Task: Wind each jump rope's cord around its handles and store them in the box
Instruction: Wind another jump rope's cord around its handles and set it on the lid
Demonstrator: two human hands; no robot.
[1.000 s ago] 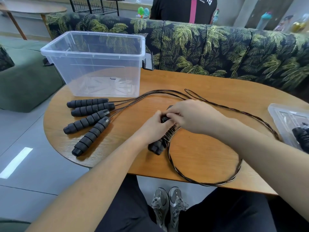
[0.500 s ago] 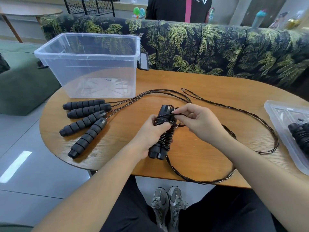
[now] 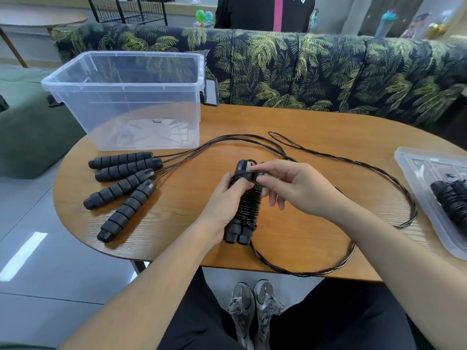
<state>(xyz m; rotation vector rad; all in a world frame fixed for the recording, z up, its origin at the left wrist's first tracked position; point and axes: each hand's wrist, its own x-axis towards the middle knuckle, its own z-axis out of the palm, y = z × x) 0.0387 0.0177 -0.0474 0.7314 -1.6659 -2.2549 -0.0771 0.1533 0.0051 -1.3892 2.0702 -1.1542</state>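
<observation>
- Your left hand (image 3: 222,198) grips the paired handles (image 3: 243,210) near the table's (image 3: 328,137) front edge.
- Your right hand (image 3: 290,188) pinches the cord (image 3: 353,248); slack could let coils slip.
- The box (image 3: 126,97) waits at the rear-left corner.

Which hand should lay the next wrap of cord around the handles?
The right hand, probably. It already pinches the cord at the top of the paired handles, and the loose cord trails off on its side. The left hand grips the handles and should keep holding them steady.
</observation>
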